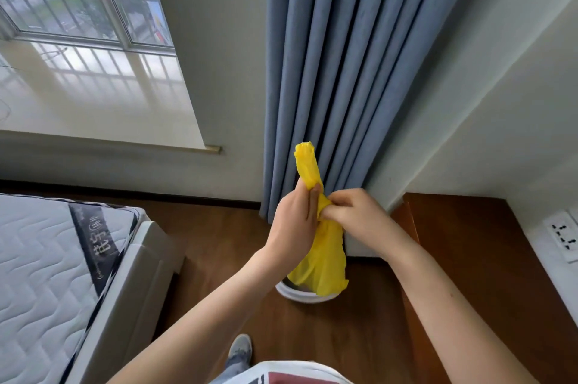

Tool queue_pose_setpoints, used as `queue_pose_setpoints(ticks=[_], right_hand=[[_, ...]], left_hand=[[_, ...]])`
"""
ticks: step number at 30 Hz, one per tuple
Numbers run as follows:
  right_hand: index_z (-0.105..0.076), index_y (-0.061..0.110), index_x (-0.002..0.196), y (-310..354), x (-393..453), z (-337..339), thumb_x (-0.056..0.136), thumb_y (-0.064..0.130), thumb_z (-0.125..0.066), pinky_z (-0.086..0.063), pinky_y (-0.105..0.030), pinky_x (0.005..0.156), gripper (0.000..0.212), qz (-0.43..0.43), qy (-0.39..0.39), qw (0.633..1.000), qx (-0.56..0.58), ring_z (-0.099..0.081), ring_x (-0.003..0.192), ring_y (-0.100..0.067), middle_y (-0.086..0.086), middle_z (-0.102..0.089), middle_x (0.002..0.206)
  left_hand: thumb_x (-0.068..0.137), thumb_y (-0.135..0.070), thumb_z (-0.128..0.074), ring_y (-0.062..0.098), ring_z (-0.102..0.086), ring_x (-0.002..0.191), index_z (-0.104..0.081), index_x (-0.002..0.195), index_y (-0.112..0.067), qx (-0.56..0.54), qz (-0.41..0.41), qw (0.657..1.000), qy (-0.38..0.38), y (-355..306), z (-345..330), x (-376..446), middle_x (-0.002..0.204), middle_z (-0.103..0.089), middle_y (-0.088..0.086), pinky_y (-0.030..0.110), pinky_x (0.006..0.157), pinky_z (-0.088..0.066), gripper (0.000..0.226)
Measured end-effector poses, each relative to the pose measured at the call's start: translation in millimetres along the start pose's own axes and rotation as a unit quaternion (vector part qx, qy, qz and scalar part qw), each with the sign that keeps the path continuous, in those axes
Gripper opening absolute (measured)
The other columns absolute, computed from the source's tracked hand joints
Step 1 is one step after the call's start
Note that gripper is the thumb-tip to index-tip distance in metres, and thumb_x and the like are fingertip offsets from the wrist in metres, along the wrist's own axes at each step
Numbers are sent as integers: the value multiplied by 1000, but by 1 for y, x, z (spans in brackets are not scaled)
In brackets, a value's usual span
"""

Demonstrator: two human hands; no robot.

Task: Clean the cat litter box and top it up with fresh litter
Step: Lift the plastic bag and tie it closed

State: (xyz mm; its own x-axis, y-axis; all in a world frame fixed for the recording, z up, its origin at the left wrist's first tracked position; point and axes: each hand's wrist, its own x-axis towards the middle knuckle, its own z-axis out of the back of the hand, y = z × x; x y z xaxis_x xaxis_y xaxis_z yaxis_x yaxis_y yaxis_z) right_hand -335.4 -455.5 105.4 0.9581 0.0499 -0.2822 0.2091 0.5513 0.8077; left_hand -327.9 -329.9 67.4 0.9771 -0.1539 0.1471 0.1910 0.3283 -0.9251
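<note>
A yellow plastic bag (pixel 325 261) hangs in the air in front of me, its neck twisted into a rope that sticks up above my hands. My left hand (pixel 295 221) grips the twisted neck from the left. My right hand (pixel 353 216) pinches the same neck from the right, fingers curled at the knot point. The bag's full lower part hangs over a white round bin (pixel 305 295) on the floor, which is mostly hidden behind the bag. No litter box is in view.
A blue curtain (pixel 353 64) hangs straight behind the bag. A bed with a white mattress (pixel 43 261) stands at the left. A brown wooden cabinet (pixel 481 258) is at the right, with a wall socket (pixel 563 236) above it. Wooden floor (pixel 215 236) lies between; my shoe (pixel 240 347) shows below.
</note>
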Motion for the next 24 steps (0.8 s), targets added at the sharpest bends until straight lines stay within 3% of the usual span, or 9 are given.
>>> queue_pose_setpoints(ticks=[4, 6, 8, 10, 12, 16, 18, 21, 24], right_hand=[[-64, -3, 80, 0, -2, 4, 84, 6, -56, -48, -29, 68, 13, -43, 58, 971, 227, -61, 66, -21, -16, -62, 66], [-59, 0, 89, 0, -4, 3, 86, 7, -50, -43, -30, 70, 11, -78, 114, 901, 411, -54, 61, -18, -10, -54, 61], [-59, 3, 79, -1, -6, 2, 85, 15, -48, -44, -29, 66, 17, -112, 138, 823, 540, -49, 53, -15, -5, -49, 53], [-65, 3, 74, -5, -9, 2, 88, 17, -46, -51, -28, 63, 27, -110, 140, 796, 579, -55, 56, -18, -8, -55, 58], [-68, 1, 89, -11, -11, 1, 92, 13, -42, -55, -30, 69, 28, -81, 126, 821, 551, -63, 71, -22, -14, -64, 75], [-61, 19, 122, -28, -19, 5, 95, -2, -46, -53, -32, 87, 37, 75, 23, 959, 271, -63, 108, -21, -2, -66, 113], [-60, 27, 123, -28, -27, 4, 89, -5, -57, -50, -29, 94, 47, 176, 0, 972, 154, -58, 115, -13, 5, -60, 119], [-71, 21, 103, -23, -30, -4, 86, 4, -66, -42, -20, 100, 25, 270, -62, 961, 0, -51, 121, -11, 6, -55, 119], [-68, 11, 91, -13, -26, -10, 92, 13, -60, -51, -28, 87, 8, 258, -104, 955, 97, -62, 100, -16, -3, -65, 97]], left_hand=[[104, -18, -40, 11, -41, 52, -31, 74, -33, 36, -21, 999, 4, 4, 3, 5, 58, -42, -5, 36, 55, -34, 35], [105, -20, -39, 10, -39, 51, -33, 72, -32, 32, -26, 999, -12, 5, 4, 5, 57, -42, -4, 33, 54, -32, 35], [105, -21, -39, 10, -40, 50, -36, 71, -28, 9, -10, 1000, -19, 3, 4, 6, 56, -43, -2, 33, 53, -33, 35], [105, -20, -41, 7, -39, 50, -37, 68, -22, -32, 34, 999, -23, 0, 4, 8, 56, -41, -3, 28, 52, -31, 37], [104, -20, -43, 4, -35, 52, -37, 67, -15, -91, 94, 991, -10, -4, 6, 12, 58, -38, -1, 23, 53, -31, 38], [104, -28, -44, 21, -45, 71, -51, 83, -8, -170, 184, 967, 45, -3, 12, 14, 75, -45, 12, 28, 66, -39, 30], [103, -32, -46, 26, -55, 81, -58, 89, -8, -200, 223, 952, 55, -1, 13, 14, 82, -55, 14, 37, 79, -46, 31], [102, -34, -48, 29, -63, 99, -65, 104, -11, -229, 256, 937, 59, -3, 14, 16, 94, -66, 11, 48, 97, -48, 29], [103, -31, -46, 23, -63, 81, -61, 92, -8, -221, 228, 947, 50, -7, 16, 18, 82, -62, 13, 41, 85, -51, 30]])
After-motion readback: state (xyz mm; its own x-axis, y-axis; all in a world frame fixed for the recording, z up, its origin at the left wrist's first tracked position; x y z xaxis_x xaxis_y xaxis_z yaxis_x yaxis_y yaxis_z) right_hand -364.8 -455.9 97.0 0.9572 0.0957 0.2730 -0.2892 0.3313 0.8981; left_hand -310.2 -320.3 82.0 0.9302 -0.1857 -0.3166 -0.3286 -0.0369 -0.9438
